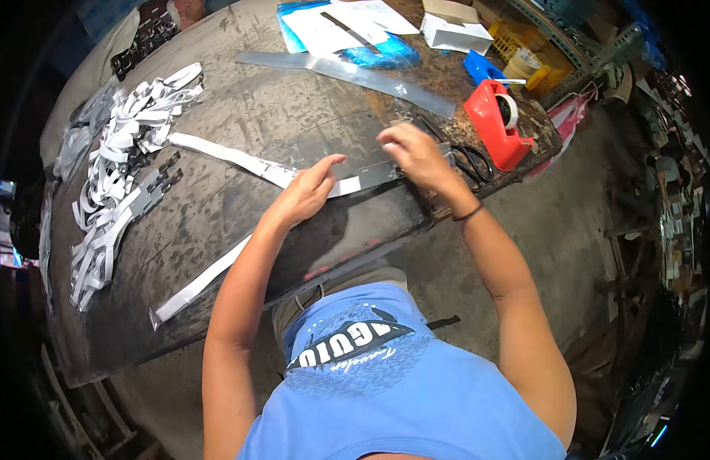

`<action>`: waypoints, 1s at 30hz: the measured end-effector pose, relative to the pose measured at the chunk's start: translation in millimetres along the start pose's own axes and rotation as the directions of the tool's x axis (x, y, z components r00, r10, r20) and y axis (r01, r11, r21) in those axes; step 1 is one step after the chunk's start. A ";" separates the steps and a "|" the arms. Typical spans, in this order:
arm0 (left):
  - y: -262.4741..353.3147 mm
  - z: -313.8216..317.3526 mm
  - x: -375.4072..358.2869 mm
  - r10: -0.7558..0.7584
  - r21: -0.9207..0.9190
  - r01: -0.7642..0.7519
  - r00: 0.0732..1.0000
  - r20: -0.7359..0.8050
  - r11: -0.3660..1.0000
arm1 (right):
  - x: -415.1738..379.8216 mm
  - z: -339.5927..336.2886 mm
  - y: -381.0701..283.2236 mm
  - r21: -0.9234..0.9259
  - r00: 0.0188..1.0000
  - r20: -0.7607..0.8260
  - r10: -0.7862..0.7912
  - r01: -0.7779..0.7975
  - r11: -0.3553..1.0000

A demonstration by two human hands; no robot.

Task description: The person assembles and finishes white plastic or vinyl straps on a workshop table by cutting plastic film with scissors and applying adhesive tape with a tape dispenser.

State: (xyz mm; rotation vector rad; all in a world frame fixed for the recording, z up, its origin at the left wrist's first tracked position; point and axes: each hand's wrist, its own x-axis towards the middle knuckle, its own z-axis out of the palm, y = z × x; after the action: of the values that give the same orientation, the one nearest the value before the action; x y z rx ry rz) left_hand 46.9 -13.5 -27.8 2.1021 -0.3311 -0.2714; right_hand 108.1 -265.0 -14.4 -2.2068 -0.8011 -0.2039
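Observation:
My left hand (309, 189) rests over a long white strip (236, 157) on the dark table, its index finger and thumb apart. To its right, my right hand (418, 156) is raised a little above the end of a dark strip with a white patch (370, 178); its fingers are bent and blurred, and what they hold, if anything, cannot be made out. Black-handled scissors (473, 164) lie just right of that hand. Beyond them stands a red tape dispenser (497, 126) with a roll of tape. Another white strip (205, 280) runs under my left forearm toward the front edge.
A heap of white strips (113, 172) covers the table's left side. Toward the back lie a clear plastic strip (355, 75), white papers (332, 31) on blue plastic, a white box (455, 32) and a blue object (481, 67). The table edge (347, 261) is near my body.

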 end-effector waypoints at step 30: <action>-33.7 13.2 -59.8 0.224 0.550 0.074 0.863 -0.453 0.832 | 14.4 33.1 -27.2 -0.194 0.862 0.392 0.322 -0.265 0.945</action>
State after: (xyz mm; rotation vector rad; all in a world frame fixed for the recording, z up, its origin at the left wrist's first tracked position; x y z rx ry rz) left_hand -9.1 13.4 -59.7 2.6198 -0.1874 0.4909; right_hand 99.7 -220.7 -15.2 -2.5068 -0.6700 0.3954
